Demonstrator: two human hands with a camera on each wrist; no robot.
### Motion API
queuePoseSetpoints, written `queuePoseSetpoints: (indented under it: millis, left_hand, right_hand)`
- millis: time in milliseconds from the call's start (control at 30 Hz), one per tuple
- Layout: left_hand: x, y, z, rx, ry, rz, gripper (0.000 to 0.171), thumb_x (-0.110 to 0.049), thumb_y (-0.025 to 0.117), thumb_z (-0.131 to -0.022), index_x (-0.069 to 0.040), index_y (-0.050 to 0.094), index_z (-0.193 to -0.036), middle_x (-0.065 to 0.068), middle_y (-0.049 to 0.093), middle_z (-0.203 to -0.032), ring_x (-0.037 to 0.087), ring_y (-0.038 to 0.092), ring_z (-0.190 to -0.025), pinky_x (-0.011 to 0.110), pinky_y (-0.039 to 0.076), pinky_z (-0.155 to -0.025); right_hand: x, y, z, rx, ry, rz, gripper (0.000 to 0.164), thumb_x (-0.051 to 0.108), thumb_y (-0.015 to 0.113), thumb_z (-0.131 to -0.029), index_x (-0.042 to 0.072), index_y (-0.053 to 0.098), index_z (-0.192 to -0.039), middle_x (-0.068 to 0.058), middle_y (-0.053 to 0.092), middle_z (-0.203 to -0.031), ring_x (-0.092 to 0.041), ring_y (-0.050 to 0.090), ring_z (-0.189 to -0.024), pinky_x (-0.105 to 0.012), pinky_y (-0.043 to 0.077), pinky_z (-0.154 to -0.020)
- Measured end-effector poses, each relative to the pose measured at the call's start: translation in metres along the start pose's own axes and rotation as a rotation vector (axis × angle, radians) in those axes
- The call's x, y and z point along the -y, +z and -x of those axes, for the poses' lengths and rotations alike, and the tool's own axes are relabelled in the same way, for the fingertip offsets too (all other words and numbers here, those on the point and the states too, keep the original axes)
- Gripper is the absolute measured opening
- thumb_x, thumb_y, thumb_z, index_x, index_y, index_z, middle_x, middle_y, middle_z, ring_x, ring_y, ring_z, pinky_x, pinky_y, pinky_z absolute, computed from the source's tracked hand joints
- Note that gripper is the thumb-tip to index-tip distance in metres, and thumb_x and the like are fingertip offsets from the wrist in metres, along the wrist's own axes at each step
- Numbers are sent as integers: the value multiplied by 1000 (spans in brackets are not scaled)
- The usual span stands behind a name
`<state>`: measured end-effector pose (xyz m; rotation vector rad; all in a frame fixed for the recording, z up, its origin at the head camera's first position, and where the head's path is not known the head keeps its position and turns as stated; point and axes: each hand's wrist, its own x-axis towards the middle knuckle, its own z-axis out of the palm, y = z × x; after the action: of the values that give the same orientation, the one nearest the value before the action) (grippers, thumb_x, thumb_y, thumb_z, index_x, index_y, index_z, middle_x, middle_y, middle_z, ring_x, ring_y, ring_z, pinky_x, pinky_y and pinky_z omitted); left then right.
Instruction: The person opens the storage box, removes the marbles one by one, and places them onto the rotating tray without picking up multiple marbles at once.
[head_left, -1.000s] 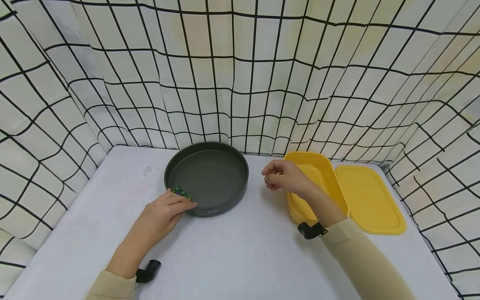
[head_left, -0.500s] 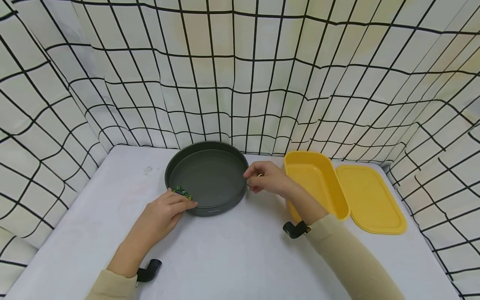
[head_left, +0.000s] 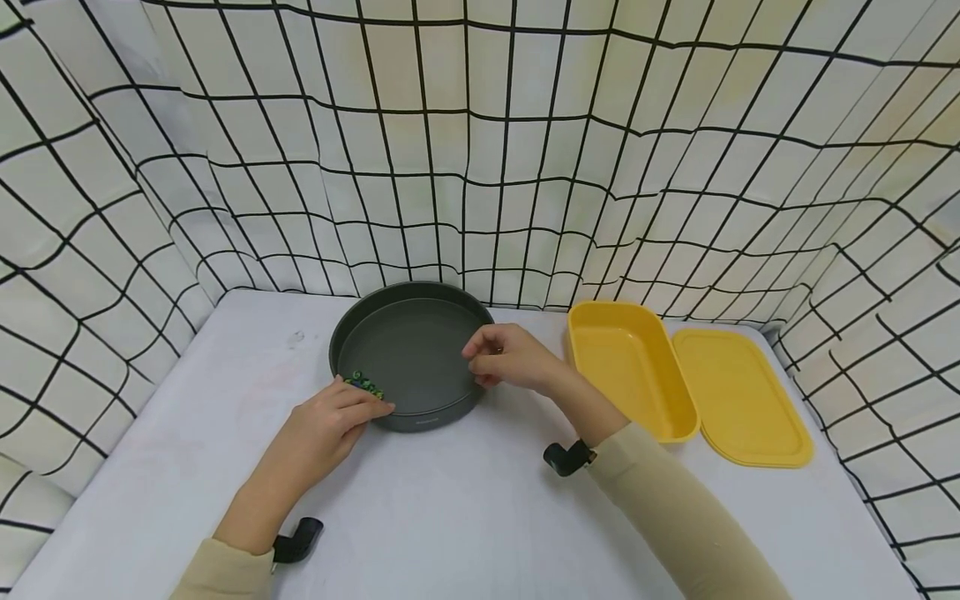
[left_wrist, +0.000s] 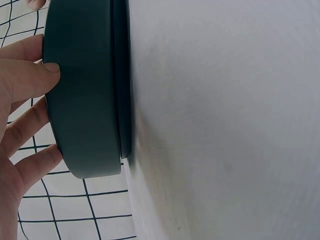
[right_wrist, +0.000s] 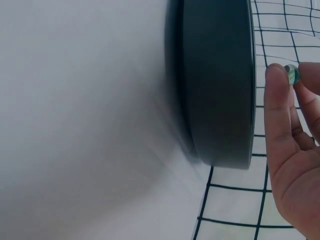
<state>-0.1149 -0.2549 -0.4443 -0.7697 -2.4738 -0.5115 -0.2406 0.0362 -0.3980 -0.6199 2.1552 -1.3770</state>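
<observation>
A round dark grey pan [head_left: 417, 346] rests on the white table, with a cluster of small green and blue marbles [head_left: 363, 384] at its near left edge. My left hand [head_left: 324, 427] grips the rim there, its thumb [left_wrist: 37, 77] on the outer wall, and partly covers the marbles. Over the right side of the pan is my right hand [head_left: 516, 358]. In the right wrist view it pinches a clear green glass marble [right_wrist: 293, 74] between thumb and fingertip, beyond the pan's rim.
Right of the pan stands a yellow plastic container [head_left: 626, 367], open at the top. A flat yellow lid [head_left: 746, 400] lies beside it. White walls with a black grid [head_left: 480, 142] enclose the table at the back and sides.
My right hand has moved left from beside the yellow container to over the pan's right side. My left hand stays at the pan's rim.
</observation>
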Motion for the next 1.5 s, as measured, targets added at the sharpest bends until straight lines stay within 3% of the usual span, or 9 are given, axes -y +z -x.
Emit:
queuePoseSetpoints:
  millis: [1033, 1300, 1500]
  left_hand:
    - [-1, 0, -1, 8, -1, -7, 39, 8, 79, -75, -20, 78, -102, -6, 73, -101, 17, 68, -100, 56, 50, -103]
    - [0, 0, -1, 4, 7, -3, 40, 9, 80, -74, -19, 78, -102, -5, 73, -101, 18, 68, -100, 57, 50, -103]
    - [0, 0, -1, 7, 7, -1, 40, 10, 80, -74, -19, 79, -102, -6, 73, -101, 18, 68, -100, 57, 49, -103]
  right_hand:
    - [5, 31, -20, 49, -24, 38, 21, 5, 64, -90, -3, 66, -110, -7, 65, -87, -17, 65, -72, -28, 62, -67]
    - [6, 41, -25, 50, -56, 145, 19, 7, 64, -91, 1, 69, -108, -2, 67, -86, -15, 66, -71, -27, 60, -65]
    - [5, 51, -31, 52, -87, 297, 13, 8, 66, -91, 8, 70, -103, 4, 67, -80, -12, 63, -67, -22, 55, -63]
